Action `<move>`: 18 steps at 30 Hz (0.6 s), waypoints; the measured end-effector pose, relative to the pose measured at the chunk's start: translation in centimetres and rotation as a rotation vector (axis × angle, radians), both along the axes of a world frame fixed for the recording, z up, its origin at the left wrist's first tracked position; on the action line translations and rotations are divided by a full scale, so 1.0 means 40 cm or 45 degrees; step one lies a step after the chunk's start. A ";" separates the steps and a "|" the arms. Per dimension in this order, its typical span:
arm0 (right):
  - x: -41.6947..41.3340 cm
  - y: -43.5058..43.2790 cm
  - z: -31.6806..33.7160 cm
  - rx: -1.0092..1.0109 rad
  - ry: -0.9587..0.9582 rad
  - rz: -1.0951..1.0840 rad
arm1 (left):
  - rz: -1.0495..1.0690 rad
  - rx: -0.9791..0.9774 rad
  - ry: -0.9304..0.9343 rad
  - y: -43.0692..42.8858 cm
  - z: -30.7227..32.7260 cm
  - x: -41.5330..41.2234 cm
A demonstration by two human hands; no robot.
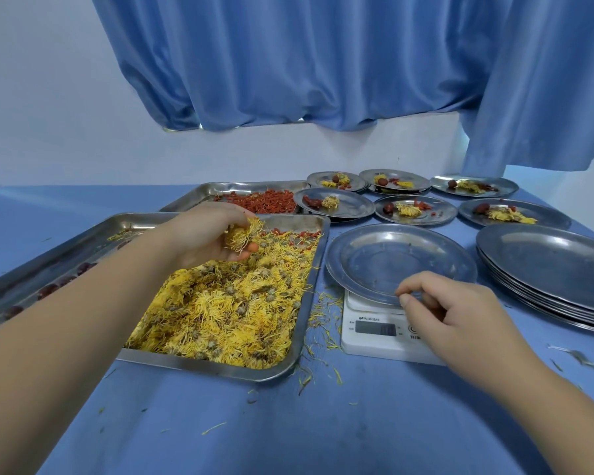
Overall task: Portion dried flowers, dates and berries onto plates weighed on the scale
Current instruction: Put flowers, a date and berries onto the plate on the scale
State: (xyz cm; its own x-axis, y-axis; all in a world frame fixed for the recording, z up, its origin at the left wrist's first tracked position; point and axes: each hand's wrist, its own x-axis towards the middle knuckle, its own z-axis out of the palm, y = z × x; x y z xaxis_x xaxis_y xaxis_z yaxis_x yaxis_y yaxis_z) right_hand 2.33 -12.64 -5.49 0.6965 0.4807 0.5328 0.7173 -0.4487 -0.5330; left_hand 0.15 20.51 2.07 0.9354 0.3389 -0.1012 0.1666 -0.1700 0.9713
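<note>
Left hand (203, 234) is gripping a flower clump (242, 234) over the flower tray (220, 370); right hand (460, 313) is pinching the empty plate (391, 258) on the scale (367, 346). Six filled plates (439, 214) and one berry tray (199, 192) are sitting behind.

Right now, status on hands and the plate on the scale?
Left hand grips dried flower above flower tray. Right hand pinches near rim of empty plate on scale. Nothing between flower and plate.

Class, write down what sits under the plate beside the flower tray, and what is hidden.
A white scale sits under the plate; its display and front show. The plate covers its weighing top, and the right hand hides part of its front.
</note>
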 end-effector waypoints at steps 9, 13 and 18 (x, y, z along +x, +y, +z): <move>0.002 0.000 0.001 0.004 0.014 -0.008 | -0.090 0.167 0.029 -0.058 -0.002 0.034; 0.003 -0.003 0.001 -0.012 0.019 -0.001 | 0.018 0.203 0.061 -0.080 -0.006 0.052; 0.001 -0.001 0.002 -0.028 0.013 0.013 | -0.002 0.300 0.202 -0.048 -0.005 0.046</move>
